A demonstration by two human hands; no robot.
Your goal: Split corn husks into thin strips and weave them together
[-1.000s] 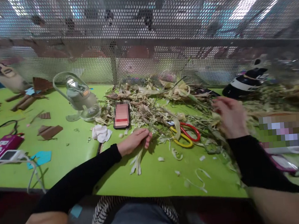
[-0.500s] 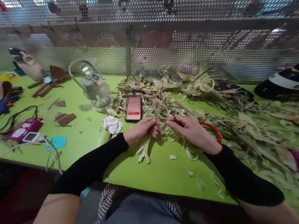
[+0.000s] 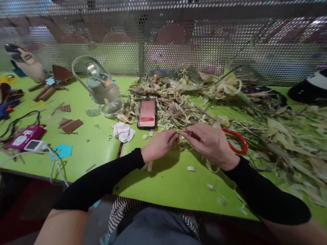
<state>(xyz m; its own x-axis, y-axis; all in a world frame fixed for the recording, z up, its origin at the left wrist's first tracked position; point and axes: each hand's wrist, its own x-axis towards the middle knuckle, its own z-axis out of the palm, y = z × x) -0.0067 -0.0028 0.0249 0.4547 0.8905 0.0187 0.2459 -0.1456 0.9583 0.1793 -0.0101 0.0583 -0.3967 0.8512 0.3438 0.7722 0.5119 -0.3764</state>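
My left hand (image 3: 160,144) and my right hand (image 3: 208,142) meet over the green table (image 3: 168,182), both pinching a thin strip of dried corn husk (image 3: 181,134) between their fingertips. Pale husk pieces (image 3: 149,166) poke out under my left hand. A big heap of dried husks (image 3: 195,93) lies just behind the hands. The red handle of a pair of scissors (image 3: 237,141) shows right of my right hand; the rest is hidden by it. Both forearms wear black sleeves.
A phone (image 3: 146,114) lies by the heap, with a crumpled white tissue (image 3: 122,132) and a small desk fan (image 3: 101,87) to its left. Brown card pieces (image 3: 70,125), a pink device (image 3: 25,136) and cables sit far left. More husks (image 3: 289,142) spread right. Perforated metal screen (image 3: 174,42) behind.
My right hand came in from the husk pile on the right and joined my left hand on the strip. The view swung slightly; the scissors are now partly covered by my right hand.
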